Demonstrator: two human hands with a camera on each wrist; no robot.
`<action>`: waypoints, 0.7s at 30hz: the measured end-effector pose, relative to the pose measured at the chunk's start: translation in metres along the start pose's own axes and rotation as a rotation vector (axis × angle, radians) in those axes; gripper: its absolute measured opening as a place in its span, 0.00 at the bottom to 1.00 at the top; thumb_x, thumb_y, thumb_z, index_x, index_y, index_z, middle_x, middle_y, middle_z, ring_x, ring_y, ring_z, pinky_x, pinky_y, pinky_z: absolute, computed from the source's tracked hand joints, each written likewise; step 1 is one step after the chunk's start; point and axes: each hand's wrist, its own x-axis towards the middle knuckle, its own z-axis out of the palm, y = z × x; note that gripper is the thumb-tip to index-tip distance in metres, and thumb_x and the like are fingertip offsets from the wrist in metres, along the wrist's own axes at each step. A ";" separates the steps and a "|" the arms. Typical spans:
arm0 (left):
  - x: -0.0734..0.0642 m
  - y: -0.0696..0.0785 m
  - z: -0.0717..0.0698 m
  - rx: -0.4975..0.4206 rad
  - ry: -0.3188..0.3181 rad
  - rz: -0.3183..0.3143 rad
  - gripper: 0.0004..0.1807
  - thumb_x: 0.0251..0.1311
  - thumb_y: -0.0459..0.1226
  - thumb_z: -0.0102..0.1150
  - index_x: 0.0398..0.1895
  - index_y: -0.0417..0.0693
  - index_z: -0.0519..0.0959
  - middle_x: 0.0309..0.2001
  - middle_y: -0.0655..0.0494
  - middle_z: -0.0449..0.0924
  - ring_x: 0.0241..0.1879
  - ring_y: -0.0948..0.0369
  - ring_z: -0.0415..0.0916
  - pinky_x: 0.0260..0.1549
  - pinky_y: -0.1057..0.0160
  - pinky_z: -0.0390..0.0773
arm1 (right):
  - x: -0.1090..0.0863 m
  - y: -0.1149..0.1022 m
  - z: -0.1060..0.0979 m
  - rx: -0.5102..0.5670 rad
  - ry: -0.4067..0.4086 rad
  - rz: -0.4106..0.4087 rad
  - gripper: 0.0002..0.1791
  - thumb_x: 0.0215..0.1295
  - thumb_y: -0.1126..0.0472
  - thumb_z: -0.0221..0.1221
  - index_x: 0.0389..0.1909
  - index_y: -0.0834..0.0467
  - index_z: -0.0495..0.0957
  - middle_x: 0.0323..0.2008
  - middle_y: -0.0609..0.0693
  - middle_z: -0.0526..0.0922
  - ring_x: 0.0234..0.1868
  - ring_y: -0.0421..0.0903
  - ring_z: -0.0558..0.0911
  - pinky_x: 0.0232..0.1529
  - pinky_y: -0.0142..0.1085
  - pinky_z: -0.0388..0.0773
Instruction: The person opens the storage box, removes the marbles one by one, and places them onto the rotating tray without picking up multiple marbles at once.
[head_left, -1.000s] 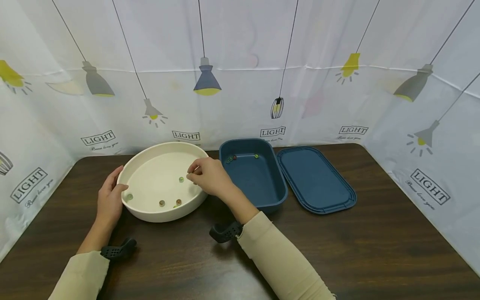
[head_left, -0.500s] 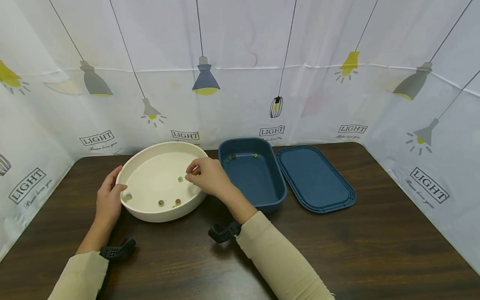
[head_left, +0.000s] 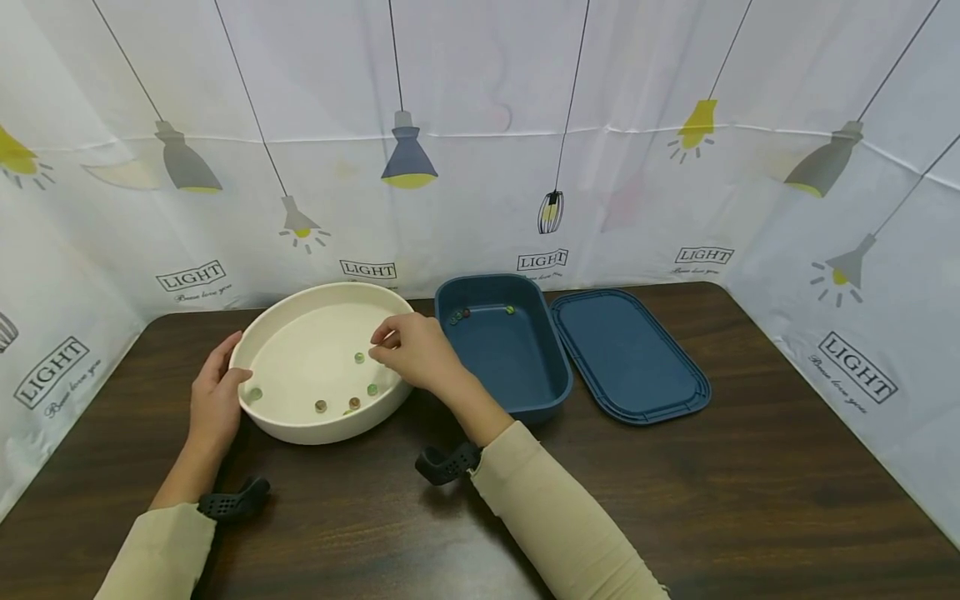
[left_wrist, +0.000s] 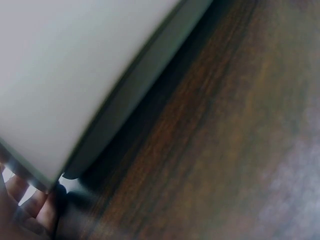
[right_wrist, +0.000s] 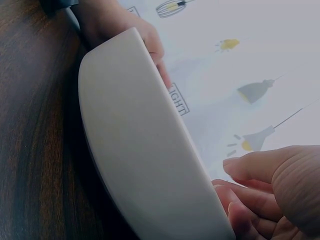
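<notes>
From where I stand, the left hand [head_left: 215, 398] grips the left rim of a round cream tray [head_left: 307, 325], its thumb laid over the edge. The tray rests on the left half of a dark wooden table [head_left: 720, 500], near the far edge. The right hand [head_left: 420, 350] reaches over the tray's right side, fingers bent, with only a narrow gap to the thumb; I can't tell whether anything is held there.

Small glass marbles lie in the tray: a pale green marble [head_left: 359, 357] and a green marble [head_left: 372, 389] near the right fingertips, a brown marble [head_left: 354, 403] and a second brownish marble [head_left: 321, 407] along the near side, and a clear greenish marble [head_left: 255, 394] by the left thumb.

Just right of the tray stands a deep blue box [head_left: 510, 367], with a yellow-green marble [head_left: 510, 310] and a few darker ones at its far end. Its flat blue lid [head_left: 630, 354] lies beside it, farther right. Behind hangs a white curtain [head_left: 480, 208] printed with lamps.
</notes>
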 end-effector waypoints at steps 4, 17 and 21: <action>0.001 0.000 0.000 -0.004 0.002 0.002 0.33 0.71 0.34 0.38 0.80 0.55 0.58 0.79 0.50 0.59 0.73 0.59 0.62 0.51 0.86 0.65 | 0.000 -0.001 -0.002 -0.001 0.008 -0.012 0.07 0.68 0.55 0.64 0.42 0.53 0.86 0.41 0.50 0.90 0.42 0.42 0.86 0.34 0.29 0.80; -0.001 -0.002 0.002 -0.014 -0.001 -0.022 0.33 0.71 0.34 0.39 0.80 0.55 0.59 0.78 0.51 0.60 0.70 0.63 0.64 0.50 0.85 0.66 | -0.002 0.022 -0.046 0.081 0.109 0.055 0.12 0.69 0.56 0.63 0.47 0.56 0.86 0.43 0.52 0.89 0.41 0.51 0.88 0.35 0.35 0.82; -0.001 -0.002 0.000 -0.030 -0.003 -0.017 0.33 0.71 0.34 0.39 0.80 0.56 0.58 0.79 0.52 0.60 0.71 0.61 0.64 0.50 0.85 0.66 | 0.003 0.031 -0.062 -0.043 0.084 0.094 0.14 0.69 0.53 0.63 0.50 0.55 0.86 0.47 0.50 0.88 0.49 0.49 0.85 0.47 0.42 0.82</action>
